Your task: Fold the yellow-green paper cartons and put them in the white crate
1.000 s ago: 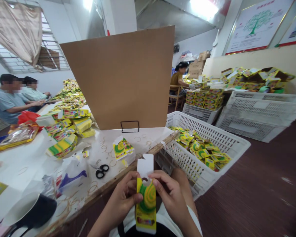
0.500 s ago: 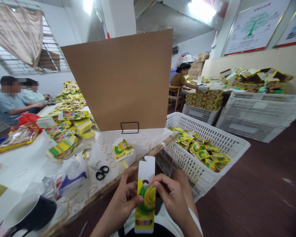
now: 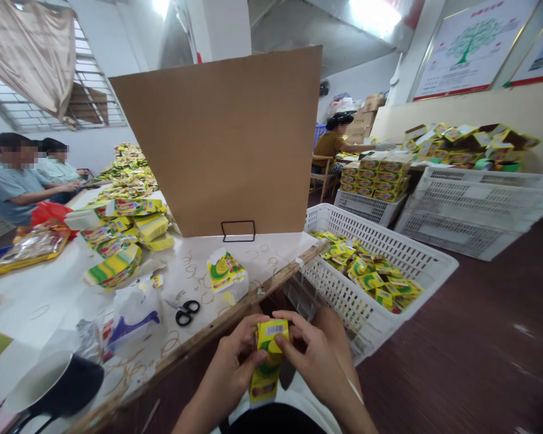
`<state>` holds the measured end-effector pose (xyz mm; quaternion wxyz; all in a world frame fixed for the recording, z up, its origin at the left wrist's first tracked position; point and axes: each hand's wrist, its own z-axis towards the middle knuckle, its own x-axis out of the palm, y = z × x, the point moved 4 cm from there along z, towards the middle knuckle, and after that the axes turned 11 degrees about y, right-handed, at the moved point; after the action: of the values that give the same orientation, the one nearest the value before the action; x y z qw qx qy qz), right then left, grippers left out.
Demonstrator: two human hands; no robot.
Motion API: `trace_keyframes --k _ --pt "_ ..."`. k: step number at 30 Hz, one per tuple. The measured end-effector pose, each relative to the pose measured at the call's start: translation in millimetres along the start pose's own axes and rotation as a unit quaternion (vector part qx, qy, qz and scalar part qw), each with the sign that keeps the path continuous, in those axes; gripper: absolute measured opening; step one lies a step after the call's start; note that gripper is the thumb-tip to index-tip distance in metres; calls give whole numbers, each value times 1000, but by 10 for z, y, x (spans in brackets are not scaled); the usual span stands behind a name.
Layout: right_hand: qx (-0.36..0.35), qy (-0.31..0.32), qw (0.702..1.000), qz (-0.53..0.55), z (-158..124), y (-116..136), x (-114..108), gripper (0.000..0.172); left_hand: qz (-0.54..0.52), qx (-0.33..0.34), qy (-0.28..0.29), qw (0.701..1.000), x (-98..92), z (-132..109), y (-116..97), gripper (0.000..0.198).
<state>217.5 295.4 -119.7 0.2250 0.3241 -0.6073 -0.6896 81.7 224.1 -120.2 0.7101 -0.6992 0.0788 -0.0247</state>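
Note:
A small yellow and green carton (image 3: 268, 364) is held over my lap, its barcode end folded over at the top. My left hand (image 3: 238, 355) grips its left side, with the thumb across the front. On the right side, my right hand (image 3: 305, 349) has its fingers behind the top and its thumb pressed on the barcode flap. On the table edge ahead lies a stack of flat yellow cartons (image 3: 226, 274). Black-handled scissors (image 3: 187, 313) rest left of my hands.
A white plastic crate (image 3: 407, 256) of yellow cartons stands at my right. A tall cardboard panel (image 3: 230, 150) rises behind the table. A dark mug (image 3: 67, 386) sits near left, cartons (image 3: 122, 235) pile beyond. Co-workers sit at left and at the back.
The carton's white top flap, upright before, is now folded down, showing the barcode. My right hand has closed over the top, and my left fingers have moved up behind it.

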Motion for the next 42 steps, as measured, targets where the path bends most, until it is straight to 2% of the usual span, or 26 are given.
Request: trace_keyframes --k 3,5,9,12,15,20,23,25,26,28,30,31,32,34,36,39,42 --pt "-8 -49 995 -89 25 -89 17 29 -15 1 10 1000 18 -13 -6 44" --pt "-12 -51 992 -117 38 -124 33 30 -28 4 13 1000 21 -14 -7 45" --pt "-1 -31 991 -132 47 -135 74 36 -32 4 8 999 32 -2 -13 48" --pt "16 -57 988 -140 47 -156 93 32 -20 2 -4 1000 44 10 -23 46" --pt "4 -84 987 -135 48 -173 81 33 -18 3 -16 1000 24 14 -20 44" --pt "-69 -62 995 -31 52 -101 15 23 -78 12 -20 997 -36 20 43 47" --pt "-56 -37 995 68 61 -109 6 20 -87 13 -16 996 -8 39 66 48" --pt "-35 -40 991 126 71 -167 -26 23 -37 19 -25 999 -10 68 44 44" --pt "-30 -74 986 147 70 -207 -82 25 8 33 -48 998 -47 87 19 41" --pt "-48 -215 956 193 39 -293 -283 26 120 67 -134 981 -221 126 -42 40" --pt "-96 -359 893 255 -20 -369 -487 32 246 82 -246 934 -499 166 -77 49" --pt "-114 -389 868 287 -29 -398 -547 37 313 74 -292 901 -653 192 -75 52" --pt "-123 -395 855 314 -22 -419 -576 42 387 58 -317 864 -797 230 -62 55" --pt "-107 -353 863 345 25 -444 -538 46 420 41 -308 853 -1058 327 14 53" --pt "-69 -297 883 356 67 -469 -413 43 444 27 -281 851 -1238 404 82 38" --pt "-21 -243 901 358 90 -508 -218 38 473 23 -256 843 -1349 444 104 18" --pt "1 -218 908 357 87 -484 -107 37 494 51 -280 821 -1305 389 31 23"
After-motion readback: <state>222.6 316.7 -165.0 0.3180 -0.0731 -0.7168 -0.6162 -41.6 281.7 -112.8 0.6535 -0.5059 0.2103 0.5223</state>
